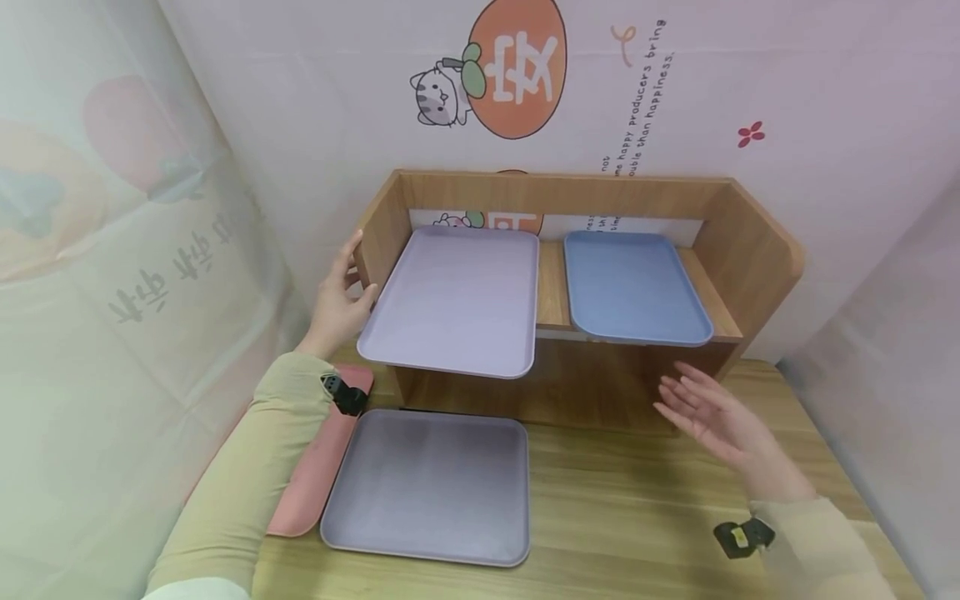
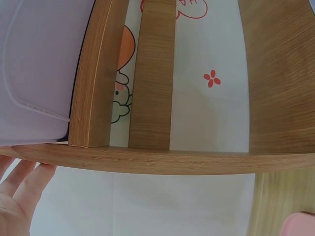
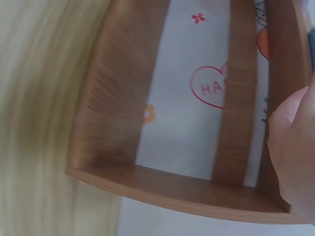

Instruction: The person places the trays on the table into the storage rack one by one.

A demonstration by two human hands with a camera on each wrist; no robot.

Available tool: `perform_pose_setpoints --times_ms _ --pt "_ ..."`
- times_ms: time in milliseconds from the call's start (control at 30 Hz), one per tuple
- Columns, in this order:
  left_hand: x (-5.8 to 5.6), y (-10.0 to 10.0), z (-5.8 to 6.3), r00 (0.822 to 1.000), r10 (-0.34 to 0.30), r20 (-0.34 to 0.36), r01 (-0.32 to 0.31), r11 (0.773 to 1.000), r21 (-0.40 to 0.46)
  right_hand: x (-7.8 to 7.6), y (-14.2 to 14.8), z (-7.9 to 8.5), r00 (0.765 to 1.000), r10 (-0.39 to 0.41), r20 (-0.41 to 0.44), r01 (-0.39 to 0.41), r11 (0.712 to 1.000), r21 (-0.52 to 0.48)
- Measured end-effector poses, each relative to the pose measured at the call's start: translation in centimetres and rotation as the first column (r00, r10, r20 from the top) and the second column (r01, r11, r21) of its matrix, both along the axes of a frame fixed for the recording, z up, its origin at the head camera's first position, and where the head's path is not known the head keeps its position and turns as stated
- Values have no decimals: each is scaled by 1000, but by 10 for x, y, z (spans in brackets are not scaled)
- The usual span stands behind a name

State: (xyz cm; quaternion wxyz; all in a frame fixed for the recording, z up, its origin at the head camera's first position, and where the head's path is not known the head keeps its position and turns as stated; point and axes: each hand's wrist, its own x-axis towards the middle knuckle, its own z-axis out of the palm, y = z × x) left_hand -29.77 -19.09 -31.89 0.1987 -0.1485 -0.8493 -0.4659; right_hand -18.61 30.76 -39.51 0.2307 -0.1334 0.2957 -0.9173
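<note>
A two-level wooden shelf (image 1: 555, 196) stands on the table, with a lilac tray (image 1: 465, 300) and a smaller blue tray (image 1: 630, 287) side by side on its upper board. Both trays jut past the board's front edge. My left hand (image 1: 339, 302) is at the shelf's left side panel, thumb near the lilac tray's edge. In the left wrist view its fingers (image 2: 35, 184) touch the panel's outer face and look fairly straight; the thumb is hidden there. My right hand (image 1: 712, 421) hovers, fingers spread and holding nothing, before the shelf's lower right part, below the blue tray.
A grey-purple tray (image 1: 431, 487) lies on the wooden table (image 1: 615, 517) in front of the shelf. To its left, a pink tray (image 1: 318, 475) is partly covered by my left forearm. Printed cloth (image 1: 300, 100) hangs behind and on both sides.
</note>
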Motion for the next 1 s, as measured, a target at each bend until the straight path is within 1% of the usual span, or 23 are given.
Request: perform_pose_setpoints --times_ms 133,267,367,500,567,667,767,933,1000 --pt "0 0 0 1000 4 7 -4 1000 -2 4 -10 -18 998 53 -43 -49 995 83" --pt "0 0 -1 1000 2 11 -2 1000 0 9 -20 -42 995 83 -49 -76 987 139" --pt "0 1 0 1000 2 15 -2 1000 2 13 -30 -61 994 100 -44 -89 973 211" --pt "1 1 0 1000 -5 14 5 1000 9 19 -45 -87 996 91 7 -88 940 331" --pt "1 1 1 1000 -7 15 7 1000 13 21 -53 -102 995 90 35 -97 927 362" --pt "1 1 1 1000 -6 16 6 1000 14 23 -64 -120 994 99 38 -106 910 402" --pt "1 1 0 1000 -1 16 1 1000 16 23 -75 -132 995 94 24 -95 889 449" --pt "2 1 1 1000 0 23 0 1000 16 21 -96 -145 997 77 12 -72 840 538" --pt "2 1 1 1000 -2 25 2 1000 12 20 -105 -149 997 76 16 -72 815 575"
